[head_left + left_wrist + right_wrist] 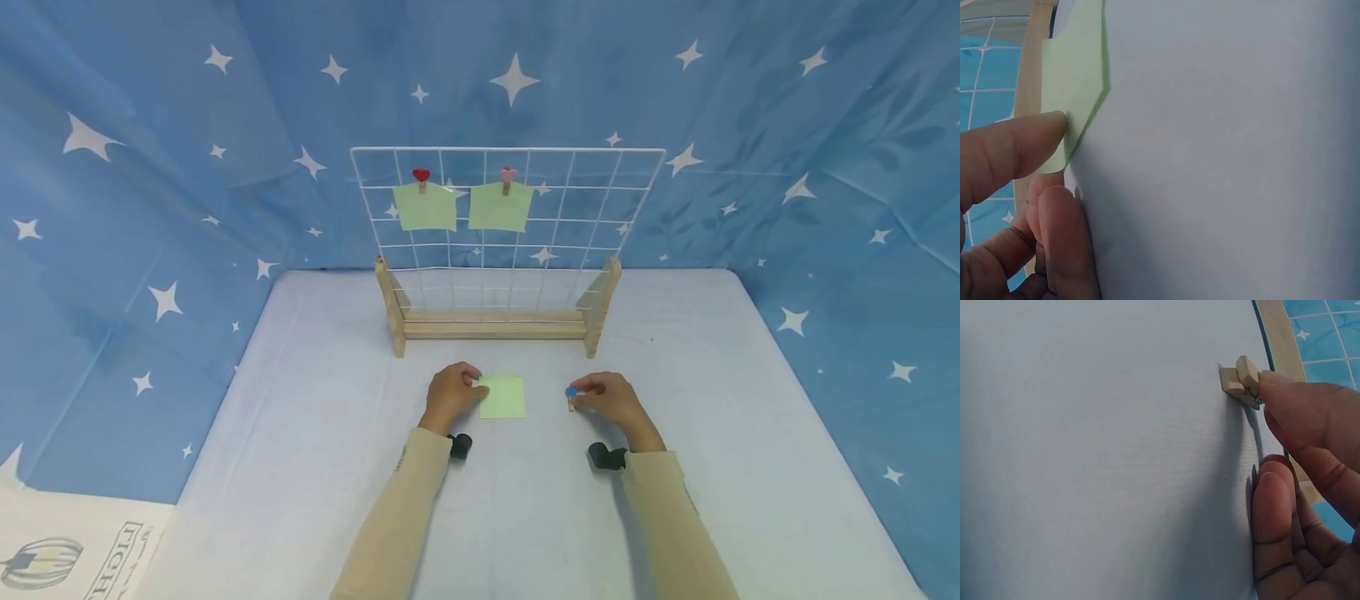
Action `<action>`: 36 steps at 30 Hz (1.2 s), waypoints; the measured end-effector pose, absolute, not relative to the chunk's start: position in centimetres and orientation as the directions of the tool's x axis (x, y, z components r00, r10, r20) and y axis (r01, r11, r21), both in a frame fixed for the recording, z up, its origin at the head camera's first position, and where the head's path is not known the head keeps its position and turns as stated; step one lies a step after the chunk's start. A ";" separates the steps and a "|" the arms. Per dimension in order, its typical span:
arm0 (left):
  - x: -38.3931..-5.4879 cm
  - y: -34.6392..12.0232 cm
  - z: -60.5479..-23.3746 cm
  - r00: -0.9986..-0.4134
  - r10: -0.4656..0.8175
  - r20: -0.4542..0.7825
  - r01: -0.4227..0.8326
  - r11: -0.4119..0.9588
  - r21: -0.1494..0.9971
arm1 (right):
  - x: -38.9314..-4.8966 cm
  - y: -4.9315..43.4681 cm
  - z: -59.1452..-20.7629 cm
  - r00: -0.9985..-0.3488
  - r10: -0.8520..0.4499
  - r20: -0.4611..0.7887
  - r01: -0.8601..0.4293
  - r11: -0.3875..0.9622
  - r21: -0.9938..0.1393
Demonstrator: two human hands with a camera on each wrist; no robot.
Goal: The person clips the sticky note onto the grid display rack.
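On the pale worktop [300,467] a loose green note [502,397] lies flat, just in front of the wire grid stand [506,225] that rises at twelve o'clock. The left hand [452,394] sits at the note's nine o'clock edge, and the left wrist view shows its fingers [1016,150] curled in, a fingertip pressed on the paper's lifted corner with the thumb under it, so the hand pinches the note. At three o'clock from the note, set apart from it, the right hand [613,398] grips a small wooden clothespin [572,397] with a blue top; in the right wrist view the peg [1240,381] stands with its end on the cloth while the curled fingers [1297,400] clamp its far end. Both sleeves are beige, and a dark camera rides at each wrist. Up on the grid two more green notes hang side by side, the left one [424,207] under a red heart clip [422,176], the right one [500,207] under a pink heart clip [508,176]. A blue, star-printed backdrop [150,167] closes in the scene on three sides.
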State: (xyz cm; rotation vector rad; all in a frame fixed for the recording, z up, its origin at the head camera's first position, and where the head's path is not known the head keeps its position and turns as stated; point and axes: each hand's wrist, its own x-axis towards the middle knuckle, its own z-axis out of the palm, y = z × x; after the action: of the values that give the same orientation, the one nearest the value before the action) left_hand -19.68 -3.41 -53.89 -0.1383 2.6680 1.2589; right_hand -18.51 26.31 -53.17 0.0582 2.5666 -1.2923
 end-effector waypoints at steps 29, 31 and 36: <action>-19.6 -4.2 -53.4 -0.982 0.053 -0.182 -0.110 0.625 0.773 | -17.8 27.1 -53.1 -0.981 -0.165 -0.105 0.043 0.343 -0.938; -19.6 -4.2 -53.2 -0.980 0.053 -0.191 -0.118 0.619 0.776 | -17.8 27.0 -53.1 -0.984 -0.160 -0.084 0.024 0.347 -0.938; -19.4 -4.3 -52.4 -0.982 0.062 -0.177 -0.102 0.614 0.782 | -17.9 26.9 -53.0 -0.988 -0.143 -0.055 0.003 0.340 -0.940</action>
State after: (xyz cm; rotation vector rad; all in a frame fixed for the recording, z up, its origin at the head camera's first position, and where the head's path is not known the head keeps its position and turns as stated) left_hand -19.42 -4.31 -52.39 -0.0328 2.6510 1.3026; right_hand -17.94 26.88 -53.00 -0.1297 2.4646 -1.7300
